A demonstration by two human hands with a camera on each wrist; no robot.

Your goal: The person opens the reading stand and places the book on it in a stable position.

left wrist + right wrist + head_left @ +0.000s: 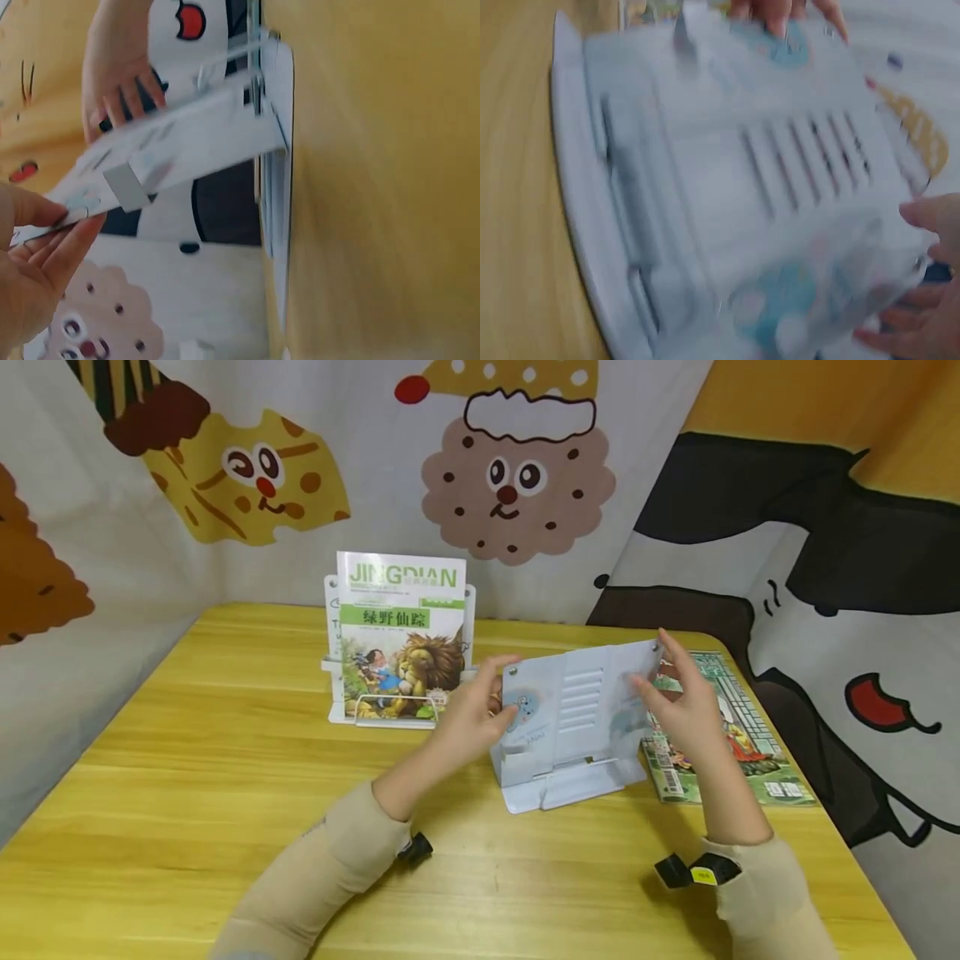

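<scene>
My left hand [480,702] pinches the left edge of a pale blue folding book stand [543,718], thumb on the front, fingers behind. The left wrist view shows this hand [45,262] holding the tilted back panel [180,142] by its edge. At the stand's upper right corner is my right hand [686,710], fingers spread and fairly straight; whether they press the panel is unclear. The right wrist view, blurred, shows slots and a bluish cartoon print on the stand [712,172], with my right hand [922,285] beside its edge. The stand's base rests on the table.
A white book stand [335,693] holds an upright book with a lion cover [405,643] at the back of the wooden table [187,735]. A green illustrated book [757,735] lies flat at the right, partly behind my right hand. A cartoon-printed cloth [360,443] hangs behind.
</scene>
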